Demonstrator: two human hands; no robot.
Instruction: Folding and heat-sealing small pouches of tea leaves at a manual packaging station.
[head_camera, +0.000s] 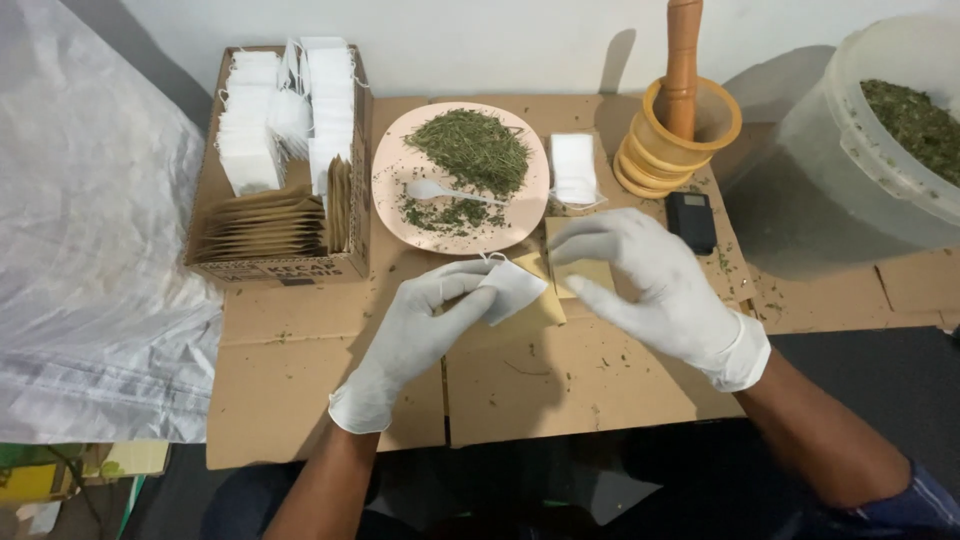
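Your left hand (420, 320), in a white disposable glove, pinched a small white paper filter sachet (512, 288) between thumb and fingertips, just below the centre of the view. Your right hand (655, 285), gloved the same, had its fingers closed narrowly on a small tan kraft-paper envelope (585, 272) at about three o'clock from the sachet, the two nearly touching.

At twelve o'clock from your hands sat a round pink plate (392, 195) holding a heap of dried green chopped herb (470, 150) and a white plastic spoon (440, 190). At ten o'clock stood an open brown cardboard box (215, 195) filled with stacks of white sachets and rows of tan envelopes. At one o'clock a yellow ribbed mortar (655, 150) held an upright wooden pestle (683, 60); between it and the plate lay a short stack of white sachets (574, 168), and beside the mortar a small black device (691, 220). At two o'clock a large translucent plastic tub (850, 150) contained more green herb.

Everything rested on flattened brown cardboard sheets (290, 370) flecked with herb, against a white wall (480, 40), with white plastic sheeting (90, 250) at nine o'clock.
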